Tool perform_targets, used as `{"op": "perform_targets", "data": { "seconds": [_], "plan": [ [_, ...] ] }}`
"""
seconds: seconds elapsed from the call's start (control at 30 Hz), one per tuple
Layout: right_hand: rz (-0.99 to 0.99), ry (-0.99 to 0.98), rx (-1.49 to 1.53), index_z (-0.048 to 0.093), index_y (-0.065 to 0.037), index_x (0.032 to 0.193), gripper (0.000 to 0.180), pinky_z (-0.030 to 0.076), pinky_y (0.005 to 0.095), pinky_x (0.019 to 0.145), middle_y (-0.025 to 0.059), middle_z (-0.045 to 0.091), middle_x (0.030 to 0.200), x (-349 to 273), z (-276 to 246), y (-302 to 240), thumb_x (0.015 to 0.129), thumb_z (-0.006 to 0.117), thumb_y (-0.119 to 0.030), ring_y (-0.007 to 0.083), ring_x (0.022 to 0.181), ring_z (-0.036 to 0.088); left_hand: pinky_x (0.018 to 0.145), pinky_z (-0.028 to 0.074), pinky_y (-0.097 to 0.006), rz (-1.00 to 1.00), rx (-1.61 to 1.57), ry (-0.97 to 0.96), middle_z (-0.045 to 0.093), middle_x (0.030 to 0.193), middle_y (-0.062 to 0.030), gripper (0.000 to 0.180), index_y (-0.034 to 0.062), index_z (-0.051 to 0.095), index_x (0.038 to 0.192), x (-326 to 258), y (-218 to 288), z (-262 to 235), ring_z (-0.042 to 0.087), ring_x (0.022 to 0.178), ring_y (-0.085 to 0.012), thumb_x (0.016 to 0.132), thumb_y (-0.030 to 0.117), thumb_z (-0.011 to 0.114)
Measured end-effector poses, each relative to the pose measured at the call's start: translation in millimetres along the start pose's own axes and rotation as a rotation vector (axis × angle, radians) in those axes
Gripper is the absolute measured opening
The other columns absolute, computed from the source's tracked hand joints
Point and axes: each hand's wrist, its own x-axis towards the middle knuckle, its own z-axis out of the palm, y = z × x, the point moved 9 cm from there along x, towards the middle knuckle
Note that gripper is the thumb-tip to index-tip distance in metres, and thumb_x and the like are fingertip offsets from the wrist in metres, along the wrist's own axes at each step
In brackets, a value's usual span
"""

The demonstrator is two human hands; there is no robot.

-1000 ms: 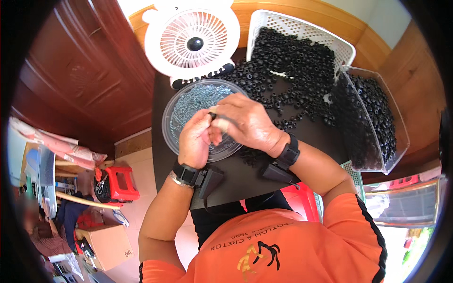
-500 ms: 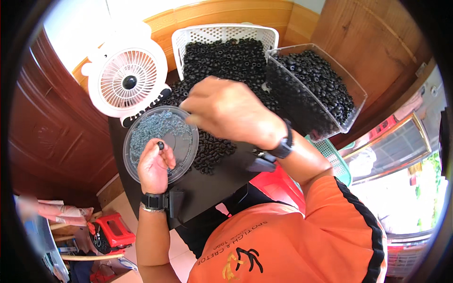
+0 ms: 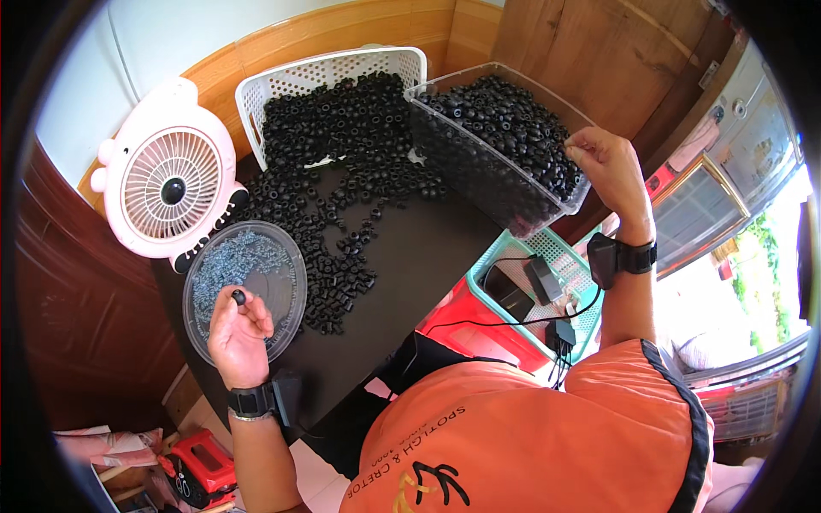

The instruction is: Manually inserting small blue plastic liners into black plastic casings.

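Note:
My left hand (image 3: 242, 338) pinches a small black round part (image 3: 238, 297) between thumb and forefinger. Its other fingers curl loosely. Beneath it is a shallow, round clear tub (image 3: 292, 321) with many tiny bluish translucent pieces (image 3: 224, 261) in it. My right hand (image 3: 611, 167) is at the right side of a clear plastic bin (image 3: 487, 184), which is heaped with small black parts (image 3: 505, 120). The fingertips of that hand are together at the edge of the heap; whether anything is between them cannot be seen.
Loose black ring-shaped parts (image 3: 329, 295) spread over the dark table (image 3: 419, 248) from a tipped white basket (image 3: 248, 94). A white fan (image 3: 174, 190) stands at the left. A green basket (image 3: 492, 250) holding a phone (image 3: 509, 291) and cables sits on a red container right of the table.
My right hand has swung from above the loose parts and round tub over to the clear bin at the right. The left hand still holds the black part over the tub. The view has shifted.

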Motion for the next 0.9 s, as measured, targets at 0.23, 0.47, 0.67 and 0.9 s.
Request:
{"op": "perform_targets", "data": {
  "seconds": [0.23,0.47,0.67,0.9],
  "plan": [
    [-0.109,0.031,0.326,0.067,0.002,0.087,0.012,0.046,0.0247,0.063,0.0054,0.064,0.071,-24,5,-49,0.081,0.065,-0.008,0.0088,0.068,0.058,0.054,0.040,-0.026,-0.024,-0.042,0.004,0.054,0.075,-0.0061,0.019,0.0055,0.054,0.095,2,-9,-7,0.051,0.064,-0.0154,0.092,0.024,0.048],
    [-0.424,-0.313,0.417,0.066,-0.002,0.083,0.010,0.050,0.0344,0.063,0.0124,0.063,0.077,-39,115,-139,0.078,0.065,-0.011,0.0263,0.069,0.062,0.054,0.040,-0.026,0.003,-0.036,0.013,0.054,0.074,-0.0065,0.018,0.0049,0.053,0.094,-1,-3,-10,0.051,0.062,-0.0152,0.093,0.021,0.047],
    [-0.564,-0.420,0.262,0.064,-0.002,0.087,0.015,0.050,0.0367,0.067,0.0102,0.062,0.077,-36,211,-154,0.077,0.065,-0.013,0.0269,0.072,0.061,0.053,0.038,-0.025,-0.007,0.001,-0.019,0.054,0.071,-0.0060,0.020,0.0037,0.053,0.093,2,-8,0,0.050,0.059,-0.0139,0.092,0.022,0.047],
    [-0.530,-0.463,0.115,0.064,-0.005,0.085,0.016,0.051,0.0410,0.075,0.0119,0.064,0.087,-36,250,-165,0.078,0.065,-0.019,0.0314,0.084,0.062,0.053,0.038,-0.025,-0.027,0.061,-0.041,0.054,0.072,-0.0057,0.021,0.0050,0.052,0.092,-2,-10,6,0.051,0.060,-0.0140,0.093,0.025,0.046]
  ]
}}
